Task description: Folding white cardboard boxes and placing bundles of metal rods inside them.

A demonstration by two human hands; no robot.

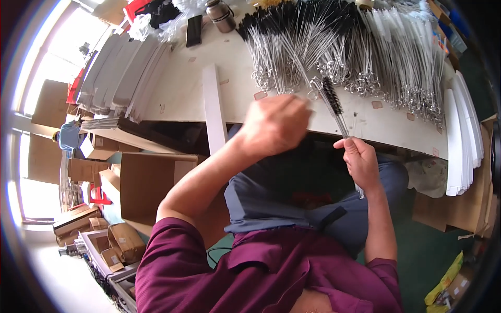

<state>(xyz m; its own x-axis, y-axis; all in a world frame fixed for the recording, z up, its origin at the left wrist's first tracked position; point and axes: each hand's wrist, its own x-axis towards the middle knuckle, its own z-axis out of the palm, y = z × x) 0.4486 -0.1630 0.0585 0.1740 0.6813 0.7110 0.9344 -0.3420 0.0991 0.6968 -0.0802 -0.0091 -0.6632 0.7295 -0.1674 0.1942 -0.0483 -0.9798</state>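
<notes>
Right hand (361, 163) grips brushes (331, 96); left hand (276, 125) blurred (can't tell grip); brush heap (334, 36) crowds table (239, 65).

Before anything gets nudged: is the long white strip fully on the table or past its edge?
Past it: the long white strip lies partly on the table; its near end reaches beyond the front edge.

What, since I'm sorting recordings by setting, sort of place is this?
Probably a packing or assembly workshop: many wire-handled brushes lie bunched along the worktable, what look like long white cartons are stacked toward its left end, and a large cardboard box stands nearby.
</notes>
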